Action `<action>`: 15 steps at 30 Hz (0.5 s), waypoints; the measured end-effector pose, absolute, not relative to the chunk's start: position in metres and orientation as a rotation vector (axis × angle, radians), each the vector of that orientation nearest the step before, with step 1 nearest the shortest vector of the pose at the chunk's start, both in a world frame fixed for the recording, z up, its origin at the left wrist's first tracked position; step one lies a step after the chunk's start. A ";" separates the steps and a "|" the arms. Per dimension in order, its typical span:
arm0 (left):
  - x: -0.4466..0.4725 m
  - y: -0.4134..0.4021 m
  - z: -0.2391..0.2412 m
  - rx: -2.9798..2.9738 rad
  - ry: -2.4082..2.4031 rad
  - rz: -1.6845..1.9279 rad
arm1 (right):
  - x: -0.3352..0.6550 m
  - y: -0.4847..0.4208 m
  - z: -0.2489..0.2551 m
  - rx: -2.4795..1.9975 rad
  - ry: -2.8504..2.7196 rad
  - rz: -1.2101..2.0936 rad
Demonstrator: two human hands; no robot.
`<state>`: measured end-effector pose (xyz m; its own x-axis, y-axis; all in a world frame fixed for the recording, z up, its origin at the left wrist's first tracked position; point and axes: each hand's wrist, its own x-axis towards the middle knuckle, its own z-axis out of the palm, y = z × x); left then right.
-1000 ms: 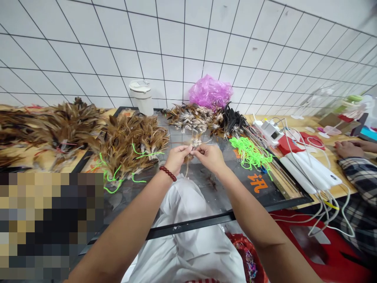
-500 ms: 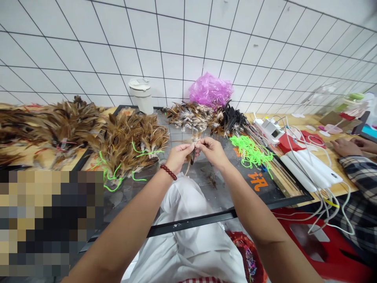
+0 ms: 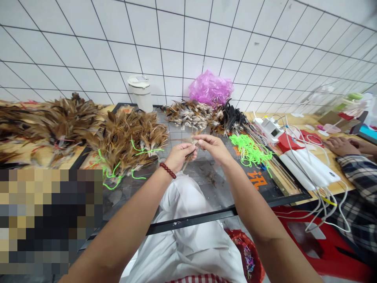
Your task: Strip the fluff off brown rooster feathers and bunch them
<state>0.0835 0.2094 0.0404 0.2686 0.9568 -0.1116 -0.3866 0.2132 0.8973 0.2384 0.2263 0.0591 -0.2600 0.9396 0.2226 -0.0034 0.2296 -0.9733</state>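
Observation:
My left hand, with a dark red bead bracelet at the wrist, is closed on a small brown feather over the middle of the dark board. Its fingers hide much of the feather, so I cannot tell whether it is one or more. My right hand pinches at the same spot, thumb and forefinger meeting close to the left fingertips. To the left lies a pile of brown feathers with bright green cords among them. Behind my hands is a heap of mottled feathers beside black feathers.
A tangle of green cord lies right of my hands. A white lidded cup and a pink plastic bag stand by the tiled wall. White cables and a power strip are at the right, near another person's hands. Below is a red bin.
The fingers of my right hand have shifted slightly and straightened over the feather. My left hand has curled further round it. The other person's hand has moved a little to the left.

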 end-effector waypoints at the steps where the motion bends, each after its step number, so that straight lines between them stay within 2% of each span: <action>1: 0.084 0.209 0.041 0.892 0.794 1.076 | 0.238 0.225 0.060 -0.899 -1.528 1.241; 6: 0.086 0.207 0.040 0.896 0.722 1.042 | 0.234 0.223 0.056 -0.875 -1.492 1.317; 15: 0.093 0.209 0.035 0.918 0.886 1.145 | 0.226 0.228 0.045 -0.982 -1.475 1.136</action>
<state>0.0926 0.2088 0.0355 0.1849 0.9774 -0.1030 -0.3446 0.1626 0.9246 0.2262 0.2282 0.0446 -0.1807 0.9579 0.2232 0.0290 0.2320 -0.9723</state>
